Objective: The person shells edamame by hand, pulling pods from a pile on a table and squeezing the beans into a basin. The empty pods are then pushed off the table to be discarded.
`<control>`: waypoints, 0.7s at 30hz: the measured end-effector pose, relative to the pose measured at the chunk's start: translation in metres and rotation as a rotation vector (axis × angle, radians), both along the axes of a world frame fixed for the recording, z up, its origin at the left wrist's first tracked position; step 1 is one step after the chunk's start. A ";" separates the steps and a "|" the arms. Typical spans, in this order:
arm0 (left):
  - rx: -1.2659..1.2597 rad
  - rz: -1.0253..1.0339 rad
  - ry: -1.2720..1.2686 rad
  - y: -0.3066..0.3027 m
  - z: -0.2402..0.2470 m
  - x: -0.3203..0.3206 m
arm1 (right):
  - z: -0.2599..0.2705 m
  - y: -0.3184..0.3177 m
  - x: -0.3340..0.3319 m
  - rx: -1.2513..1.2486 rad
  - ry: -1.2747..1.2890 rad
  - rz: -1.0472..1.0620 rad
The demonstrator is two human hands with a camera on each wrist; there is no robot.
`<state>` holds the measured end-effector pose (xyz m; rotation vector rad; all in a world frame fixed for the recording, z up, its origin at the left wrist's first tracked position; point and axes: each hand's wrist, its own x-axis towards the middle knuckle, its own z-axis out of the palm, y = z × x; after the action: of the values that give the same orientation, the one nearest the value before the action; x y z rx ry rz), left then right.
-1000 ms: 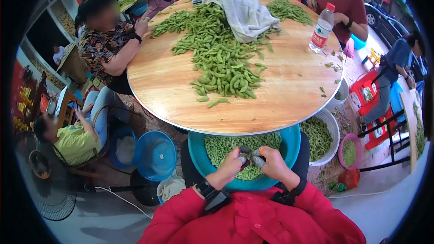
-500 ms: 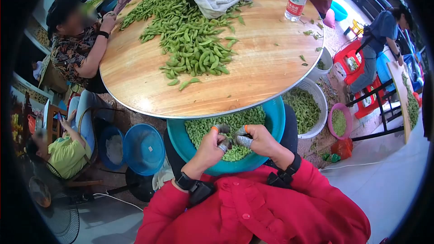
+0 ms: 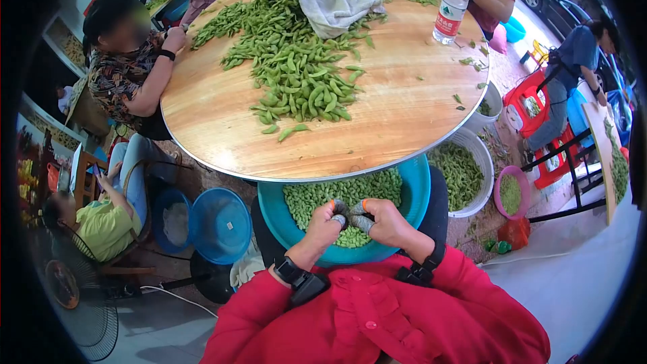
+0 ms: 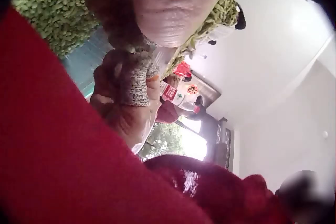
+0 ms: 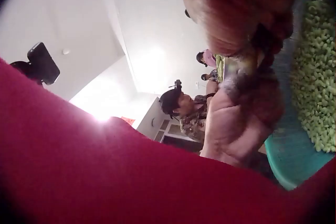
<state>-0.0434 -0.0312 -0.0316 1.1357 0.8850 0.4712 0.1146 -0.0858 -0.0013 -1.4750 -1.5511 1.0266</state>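
My left hand (image 3: 322, 230) and right hand (image 3: 392, 224) meet, fingers curled, above a teal basin (image 3: 419, 192) of shelled green beans (image 3: 306, 199). Grey wraps (image 3: 362, 224) cover some fingertips, with orange at the edge on the right hand. Between the thumbs and fingers the hands pinch a small bean pod, mostly hidden; in the right wrist view only a pale sliver shows at the fingertips. Just beyond the basin, a heap of green soybean pods (image 3: 306, 87) lies on the round wooden table (image 3: 397, 108).
A white cloth (image 3: 330, 0) lies on the heap, with a water bottle (image 3: 450, 10) to its right. Right of the basin stand a white basket (image 3: 486, 178) of pods and a pink basin (image 3: 528, 195). Blue basins (image 3: 222, 226) stand left. Several people sit or stand around.
The hands, slightly apart half a second ago, have come together again at the fingertips over the basin. The head view swung right and then partly back. The heap looks the same.
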 end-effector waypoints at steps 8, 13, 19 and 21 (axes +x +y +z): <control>0.739 -0.257 0.554 0.007 0.076 -0.012 | 0.000 -0.016 0.104 0.152 -0.291 -0.481; 1.099 0.126 0.572 0.067 0.107 -0.015 | 0.002 -0.050 0.167 0.076 -0.410 -0.714; 1.204 0.033 0.969 0.145 0.085 -0.008 | 0.013 -0.045 0.135 0.023 -0.195 -0.700; 1.147 0.041 0.932 0.149 0.084 -0.010 | 0.027 -0.039 0.115 0.039 -0.182 -0.621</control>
<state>-0.0533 0.1179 0.0525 2.5041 1.4933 0.4820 0.2297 -0.1245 0.0258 -1.8920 -1.0956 0.5050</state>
